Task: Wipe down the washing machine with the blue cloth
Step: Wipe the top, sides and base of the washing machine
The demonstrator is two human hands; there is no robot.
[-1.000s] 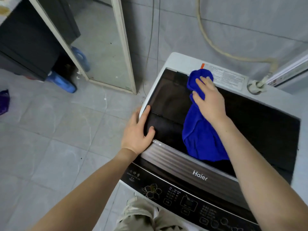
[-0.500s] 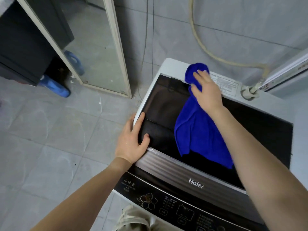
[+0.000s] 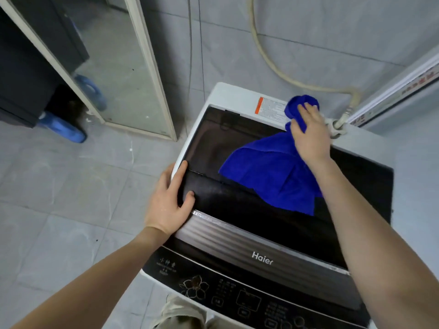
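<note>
The hose fitting (image 3: 337,125) is blocking just beside the right hand (image 3: 308,136), perhaps touching; leftward, the washing machine lid (image 3: 225,143) is lying bare.

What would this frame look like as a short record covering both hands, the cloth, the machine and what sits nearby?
left hand: flat on the front left corner of the dark lid, holding nothing
right hand: pressing the blue cloth onto the back rim
blue cloth: bunched under the fingers, the rest trailing over the lid
washing machine: top-loader, lid closed
nearby: hose at the back right, warning label beside the bunched cloth
</note>
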